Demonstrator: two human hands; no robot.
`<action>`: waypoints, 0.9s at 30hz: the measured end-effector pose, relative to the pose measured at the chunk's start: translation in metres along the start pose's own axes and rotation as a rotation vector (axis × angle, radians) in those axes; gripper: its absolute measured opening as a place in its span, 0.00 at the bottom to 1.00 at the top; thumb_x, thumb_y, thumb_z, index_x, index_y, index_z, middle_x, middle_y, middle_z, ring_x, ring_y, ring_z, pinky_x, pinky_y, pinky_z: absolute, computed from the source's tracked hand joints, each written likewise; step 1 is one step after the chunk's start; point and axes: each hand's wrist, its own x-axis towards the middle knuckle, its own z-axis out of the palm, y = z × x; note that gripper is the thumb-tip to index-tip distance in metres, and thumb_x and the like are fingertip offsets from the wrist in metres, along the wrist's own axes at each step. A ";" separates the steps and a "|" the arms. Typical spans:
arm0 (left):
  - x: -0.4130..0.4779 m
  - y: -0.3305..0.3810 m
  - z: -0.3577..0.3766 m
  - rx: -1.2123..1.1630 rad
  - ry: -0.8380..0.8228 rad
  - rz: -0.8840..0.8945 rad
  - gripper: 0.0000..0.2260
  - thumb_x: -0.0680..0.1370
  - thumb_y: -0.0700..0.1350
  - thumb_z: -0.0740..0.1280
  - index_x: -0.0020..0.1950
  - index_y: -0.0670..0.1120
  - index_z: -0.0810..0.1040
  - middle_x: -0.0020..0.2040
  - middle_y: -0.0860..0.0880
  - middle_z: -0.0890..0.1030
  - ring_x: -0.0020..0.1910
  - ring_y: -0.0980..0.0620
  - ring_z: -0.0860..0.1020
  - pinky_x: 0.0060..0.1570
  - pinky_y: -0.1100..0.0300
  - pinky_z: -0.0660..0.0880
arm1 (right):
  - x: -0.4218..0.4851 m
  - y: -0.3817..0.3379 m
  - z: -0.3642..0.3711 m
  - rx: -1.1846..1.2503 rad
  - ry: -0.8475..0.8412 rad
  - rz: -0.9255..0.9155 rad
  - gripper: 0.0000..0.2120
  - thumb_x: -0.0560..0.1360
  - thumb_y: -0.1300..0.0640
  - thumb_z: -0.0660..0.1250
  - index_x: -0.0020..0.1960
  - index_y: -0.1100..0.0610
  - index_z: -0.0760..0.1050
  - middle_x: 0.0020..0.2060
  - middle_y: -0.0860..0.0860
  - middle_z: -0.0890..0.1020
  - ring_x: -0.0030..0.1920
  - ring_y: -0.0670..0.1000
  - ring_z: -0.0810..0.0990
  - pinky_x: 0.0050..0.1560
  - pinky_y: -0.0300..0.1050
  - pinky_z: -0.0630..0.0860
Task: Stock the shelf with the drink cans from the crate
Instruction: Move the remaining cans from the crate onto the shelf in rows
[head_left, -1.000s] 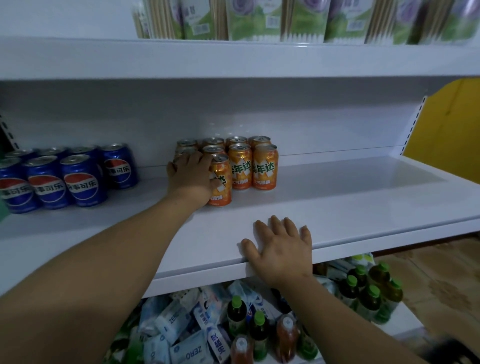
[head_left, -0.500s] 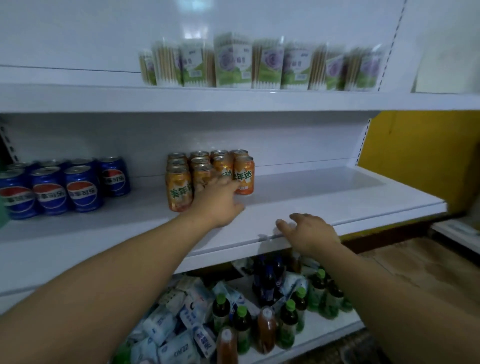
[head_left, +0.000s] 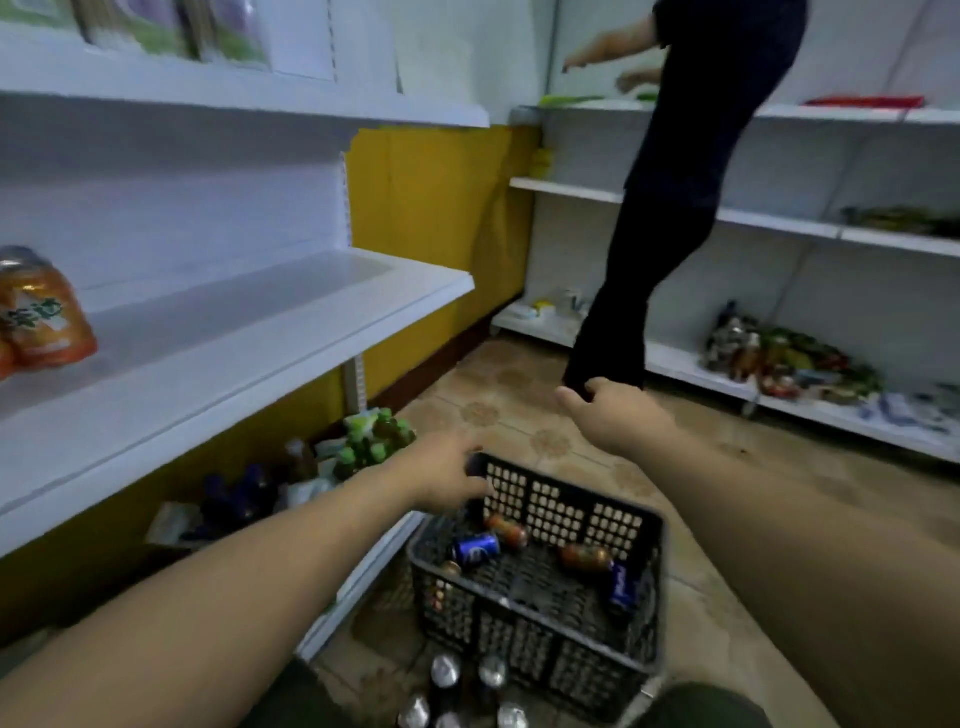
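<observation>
Black plastic crate sat on the tiled floor beside the white shelf, containing blue cans and orange cans lying on their sides. Both forearms reached forward and down. The left grip was at the crate's far-left corner, fingers relaxed and empty, and the right grip hung beyond the far rim, fingers loosely curled, holding nothing.

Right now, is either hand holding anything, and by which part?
Right hand empty. Left hand at the crate's far corner; whether it grips the rim cannot be told.
</observation>
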 end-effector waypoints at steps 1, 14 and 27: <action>0.009 0.008 0.012 -0.016 -0.050 0.024 0.27 0.78 0.54 0.65 0.75 0.48 0.62 0.73 0.48 0.66 0.70 0.48 0.67 0.63 0.59 0.66 | -0.003 0.017 0.002 -0.002 -0.014 0.051 0.37 0.77 0.30 0.48 0.75 0.55 0.61 0.70 0.55 0.71 0.65 0.58 0.72 0.59 0.52 0.73; 0.175 0.008 0.168 -0.077 -0.449 0.024 0.32 0.77 0.56 0.65 0.77 0.49 0.58 0.77 0.48 0.59 0.73 0.47 0.63 0.70 0.53 0.65 | 0.077 0.166 0.129 0.080 -0.272 0.335 0.29 0.79 0.39 0.57 0.73 0.57 0.64 0.63 0.55 0.76 0.55 0.55 0.77 0.46 0.44 0.73; 0.381 -0.039 0.353 -0.147 -0.537 -0.060 0.33 0.76 0.55 0.67 0.77 0.50 0.58 0.77 0.49 0.59 0.74 0.48 0.61 0.71 0.55 0.61 | 0.237 0.278 0.359 0.155 -0.501 0.415 0.29 0.78 0.44 0.63 0.73 0.56 0.62 0.65 0.58 0.72 0.61 0.58 0.74 0.60 0.50 0.72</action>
